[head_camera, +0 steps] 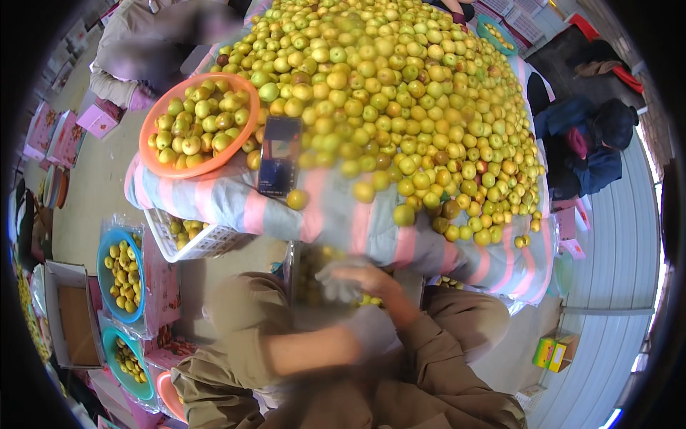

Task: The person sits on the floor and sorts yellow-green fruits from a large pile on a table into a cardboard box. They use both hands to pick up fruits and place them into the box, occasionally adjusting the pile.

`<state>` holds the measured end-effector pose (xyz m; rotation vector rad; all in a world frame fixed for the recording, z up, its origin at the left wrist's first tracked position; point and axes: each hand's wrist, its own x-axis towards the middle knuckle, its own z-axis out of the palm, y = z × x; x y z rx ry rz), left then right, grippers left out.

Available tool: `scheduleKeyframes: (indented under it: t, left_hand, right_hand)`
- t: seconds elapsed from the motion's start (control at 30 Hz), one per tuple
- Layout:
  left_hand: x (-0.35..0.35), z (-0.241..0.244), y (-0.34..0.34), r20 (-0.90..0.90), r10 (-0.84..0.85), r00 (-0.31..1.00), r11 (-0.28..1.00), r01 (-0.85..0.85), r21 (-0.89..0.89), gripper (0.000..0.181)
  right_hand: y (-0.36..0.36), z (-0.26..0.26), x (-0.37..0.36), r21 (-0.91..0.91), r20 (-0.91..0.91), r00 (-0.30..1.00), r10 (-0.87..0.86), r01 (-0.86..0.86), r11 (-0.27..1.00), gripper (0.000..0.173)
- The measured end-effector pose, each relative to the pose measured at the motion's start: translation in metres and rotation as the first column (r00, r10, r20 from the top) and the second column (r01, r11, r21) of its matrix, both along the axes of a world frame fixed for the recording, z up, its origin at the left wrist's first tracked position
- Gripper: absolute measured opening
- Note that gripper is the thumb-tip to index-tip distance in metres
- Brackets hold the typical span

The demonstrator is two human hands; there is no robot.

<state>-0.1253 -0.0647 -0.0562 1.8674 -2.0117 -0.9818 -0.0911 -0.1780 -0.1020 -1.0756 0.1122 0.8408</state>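
My left hand (375, 327), in a pale glove and blurred, is near my lap, its forearm coming from the left side of the picture. My right hand (343, 281), in a whitish glove, is just beyond it, over a container of jujube-like green-yellow fruit (372, 300) between my knees. Whether either hand holds a fruit cannot be made out. In front of me a large heap of the same fruit (386, 91) lies on a striped cloth (321, 209). A smartphone (280, 155) lies at the heap's near edge, beside an orange basin (201, 172) full of fruit.
A white plastic crate (177, 252) with fruit stands under the cloth's left edge. At the left are a blue basin (102, 273), a teal basin (110, 356) and an open cardboard box (75, 322). Other people sit at the upper left (134, 53) and right (584, 139).
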Motion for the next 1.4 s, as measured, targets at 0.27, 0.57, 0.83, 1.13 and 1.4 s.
scheduleKeyframes:
  t: [0.27, 0.57, 0.83, 1.13, 1.4]
  left_hand:
    - [0.028, 0.038, -0.012, 0.058, -0.143, 0.988, 0.937, 0.116, 0.330, 0.016]
    - [0.023, 0.026, -0.010, 0.142, -0.091, 0.986, 0.941, 0.038, 0.337, 0.020]
    - [0.021, 0.025, -0.010, 0.184, -0.145, 0.972, 0.948, 0.083, 0.308, 0.027]
    - [0.036, 0.034, -0.015, 0.178, -0.124, 0.976, 0.930, 0.052, 0.365, 0.018]
    - [0.034, 0.019, -0.018, 0.206, -0.127, 0.970, 0.915, 0.034, 0.403, 0.027]
  right_hand:
    - [-0.049, 0.040, 0.145, -0.265, 0.960, 0.277, 0.034, 0.869, 0.417, 0.029]
    - [-0.032, 0.031, 0.151, -0.499, 0.765, 0.282, 0.578, 0.828, 0.256, 0.047]
    - [-0.100, 0.019, 0.104, -0.533, 0.845, 0.398, 0.356, 0.676, 0.510, 0.032]
    - [-0.083, 0.022, 0.155, -0.429, 0.893, 0.439, 0.101, 0.762, 0.485, 0.020]
    - [-0.028, 0.014, 0.196, -0.600, 0.780, 0.417, 0.467, 0.708, 0.371, 0.024]
